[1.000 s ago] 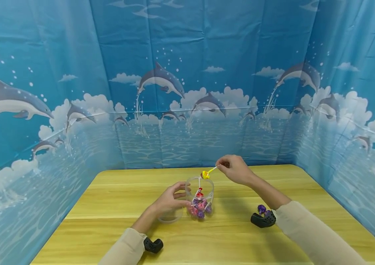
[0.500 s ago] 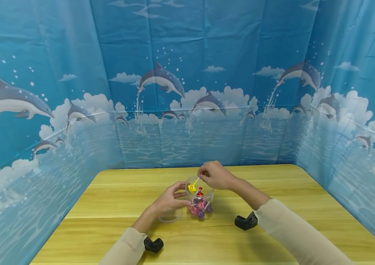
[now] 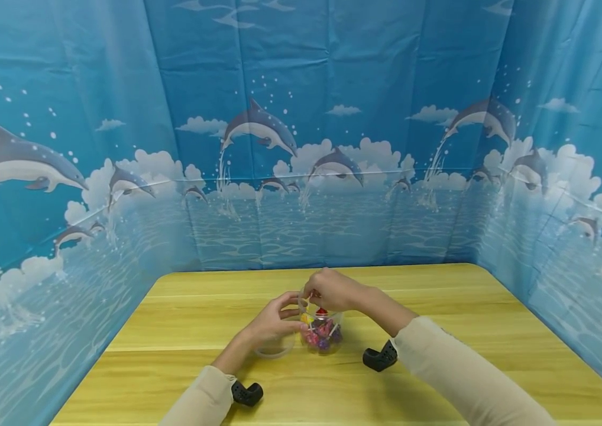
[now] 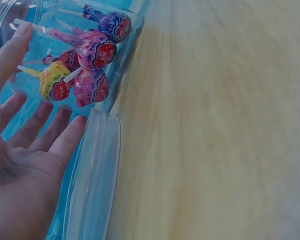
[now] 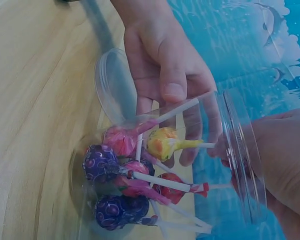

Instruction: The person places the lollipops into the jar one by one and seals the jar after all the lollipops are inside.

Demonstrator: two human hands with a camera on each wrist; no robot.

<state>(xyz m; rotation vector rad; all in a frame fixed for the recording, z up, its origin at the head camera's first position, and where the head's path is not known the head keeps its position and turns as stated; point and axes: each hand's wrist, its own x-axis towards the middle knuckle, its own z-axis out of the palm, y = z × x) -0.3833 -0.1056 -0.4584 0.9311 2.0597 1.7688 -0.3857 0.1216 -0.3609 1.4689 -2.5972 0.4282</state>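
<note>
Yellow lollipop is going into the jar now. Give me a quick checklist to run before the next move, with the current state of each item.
1. Yellow lollipop head inside the clear jar: ok.
2. Right hand at the jar mouth, holding the yellow lollipop's stick: ok; whether the grip has loosened, cannot tell.
3. Left hand steadying the jar wall, thumb and fingers curled round it: ok.
4. Jar upright on the wooden table: ok.
5. Clear lid lying beside the jar by the left hand, off the jar: ok.
6. More lollipops waiting on the table: none visible in the head view; the right arm may hide some, so cannot tell.
</note>
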